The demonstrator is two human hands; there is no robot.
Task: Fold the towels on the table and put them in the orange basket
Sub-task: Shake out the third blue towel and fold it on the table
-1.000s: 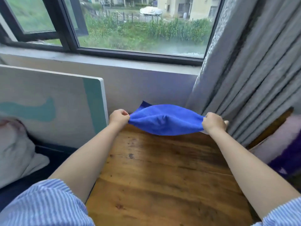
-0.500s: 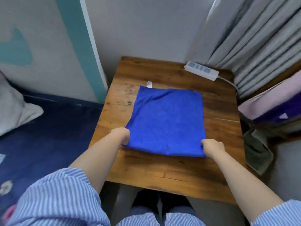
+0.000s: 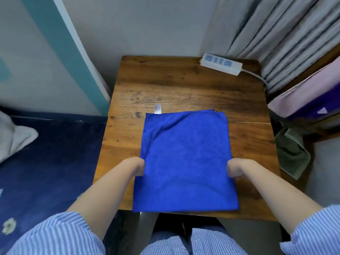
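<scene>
A blue towel [image 3: 184, 159] lies flat on the small wooden table [image 3: 184, 85], folded double, its near edge reaching the table's front edge. A white label sticks out at its far left corner. My left hand [image 3: 137, 166] grips the towel's left edge about halfway along. On the opposite side my right hand [image 3: 236, 168] grips the right edge at the same height. Both hands have curled fingers. No orange basket is in view.
A white power strip [image 3: 220, 64] with its cable lies at the table's far right corner. Grey curtains [image 3: 276, 34] hang behind it. A dark green cloth [image 3: 292, 153] hangs at the right. A bed with a navy cover [image 3: 46, 162] borders the left.
The towel went from held up at the window to lying flat on the table, then slid toward me to the front edge. Both hands now hold its sides instead of its near corners.
</scene>
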